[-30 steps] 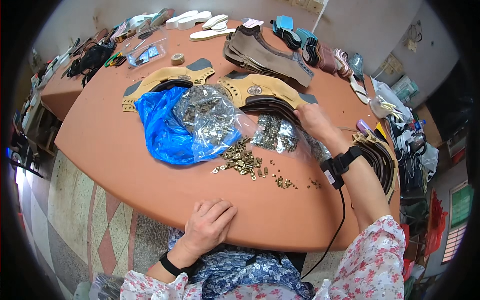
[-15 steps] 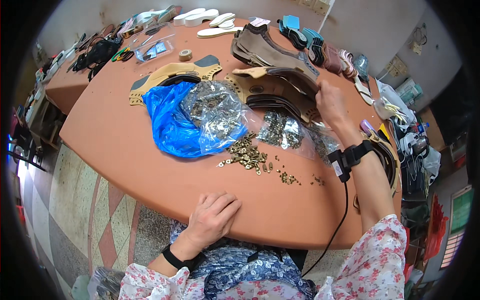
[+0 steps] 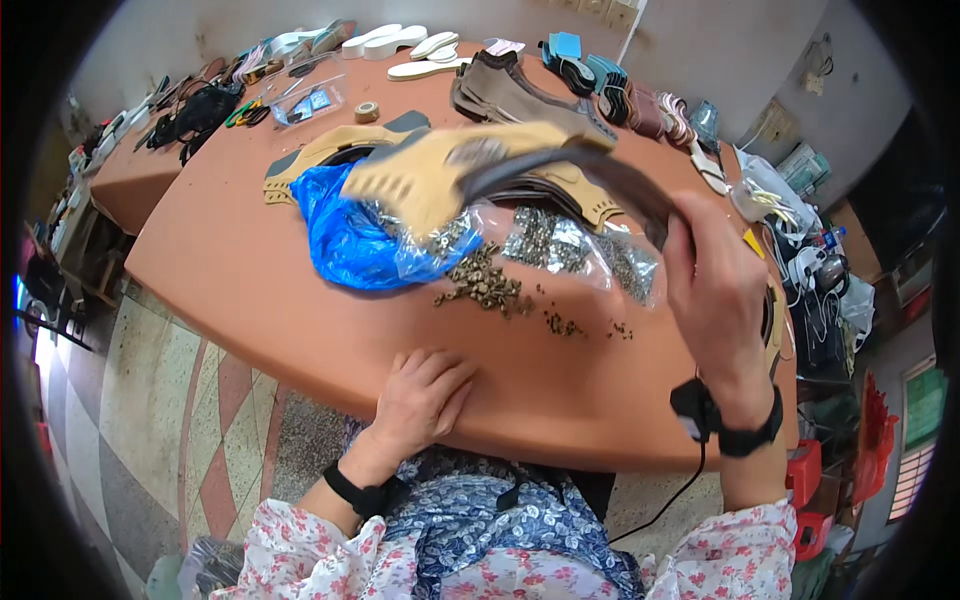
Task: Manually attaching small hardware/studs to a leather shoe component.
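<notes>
My right hand (image 3: 718,300) grips the near end of a tan leather shoe upper (image 3: 415,180) with a dark edge, raised over the table and blurred by motion. My left hand (image 3: 422,395) lies on the front edge of the brown table (image 3: 300,340), its fingers spread and nothing in them. Beneath the raised upper sit a blue plastic bag (image 3: 345,245) and clear bags of small metal parts (image 3: 548,240). A loose heap of brass-coloured fittings (image 3: 485,285) spills toward me, with small rivets (image 3: 562,325) beside it. More tan uppers (image 3: 590,195) lie behind, partly covered.
Stacked brown-grey leather pieces (image 3: 520,95) lie farther back. White soles (image 3: 395,42), a tape roll (image 3: 367,111) and a clear tray (image 3: 308,102) stand along the far side. Bundled straps (image 3: 615,85) line the far right. A black cable (image 3: 665,505) runs from my right wrist.
My right hand has lifted a tan upper off the stack and drawn it toward me, its far end swinging left over the bags. My left hand stays on the table edge.
</notes>
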`<move>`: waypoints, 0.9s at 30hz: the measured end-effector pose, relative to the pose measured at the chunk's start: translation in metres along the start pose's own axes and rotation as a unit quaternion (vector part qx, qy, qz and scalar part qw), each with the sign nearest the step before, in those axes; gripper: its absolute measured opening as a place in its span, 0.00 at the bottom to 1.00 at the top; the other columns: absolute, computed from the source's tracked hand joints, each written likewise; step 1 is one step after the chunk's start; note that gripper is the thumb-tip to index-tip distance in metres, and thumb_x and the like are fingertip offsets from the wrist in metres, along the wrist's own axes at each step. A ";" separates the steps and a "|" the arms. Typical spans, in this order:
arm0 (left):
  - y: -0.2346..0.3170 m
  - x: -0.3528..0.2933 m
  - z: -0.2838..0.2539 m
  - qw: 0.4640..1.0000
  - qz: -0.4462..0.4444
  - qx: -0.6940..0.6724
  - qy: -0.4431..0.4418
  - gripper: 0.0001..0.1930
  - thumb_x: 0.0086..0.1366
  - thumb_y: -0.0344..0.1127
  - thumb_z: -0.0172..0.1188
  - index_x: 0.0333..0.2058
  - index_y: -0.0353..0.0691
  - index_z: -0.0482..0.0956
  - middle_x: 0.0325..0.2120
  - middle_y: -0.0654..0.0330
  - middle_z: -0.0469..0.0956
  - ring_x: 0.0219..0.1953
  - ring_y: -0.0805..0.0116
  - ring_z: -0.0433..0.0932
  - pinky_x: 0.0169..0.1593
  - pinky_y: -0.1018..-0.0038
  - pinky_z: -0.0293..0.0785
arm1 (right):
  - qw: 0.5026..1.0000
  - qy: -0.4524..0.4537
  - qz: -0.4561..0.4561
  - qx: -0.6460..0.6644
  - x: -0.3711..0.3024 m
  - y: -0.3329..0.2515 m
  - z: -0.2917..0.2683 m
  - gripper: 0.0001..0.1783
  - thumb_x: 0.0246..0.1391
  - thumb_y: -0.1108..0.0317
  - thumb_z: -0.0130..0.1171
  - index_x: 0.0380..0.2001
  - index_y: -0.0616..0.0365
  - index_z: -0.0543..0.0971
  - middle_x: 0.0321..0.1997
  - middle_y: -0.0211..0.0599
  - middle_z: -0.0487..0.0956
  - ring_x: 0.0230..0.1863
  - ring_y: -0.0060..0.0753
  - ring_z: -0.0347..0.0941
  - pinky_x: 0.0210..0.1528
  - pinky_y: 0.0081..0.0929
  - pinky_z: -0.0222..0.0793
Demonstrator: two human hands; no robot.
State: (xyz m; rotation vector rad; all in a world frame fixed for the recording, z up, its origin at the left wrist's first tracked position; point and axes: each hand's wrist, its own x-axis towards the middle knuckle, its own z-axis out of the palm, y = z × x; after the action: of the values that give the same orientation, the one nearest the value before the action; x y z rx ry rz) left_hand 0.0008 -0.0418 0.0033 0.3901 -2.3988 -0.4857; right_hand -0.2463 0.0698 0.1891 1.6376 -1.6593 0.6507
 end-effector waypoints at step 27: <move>0.013 -0.035 -0.031 0.592 -0.356 -0.724 -0.012 0.32 0.62 0.32 0.59 0.65 0.29 0.62 0.58 0.45 0.75 0.59 0.49 0.77 0.62 0.52 0.74 | 0.987 -0.124 0.006 0.105 -0.179 -0.089 0.016 0.20 0.52 0.70 0.61 0.50 0.57 0.80 0.55 0.45 0.77 0.53 0.46 0.77 0.50 0.37 0.75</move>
State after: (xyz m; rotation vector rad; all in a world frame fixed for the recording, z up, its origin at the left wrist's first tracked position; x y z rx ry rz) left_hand 0.0450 -0.0241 0.0120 0.4854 -0.9886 -2.4548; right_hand -0.1694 0.1647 0.0294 1.9257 -1.8279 0.6694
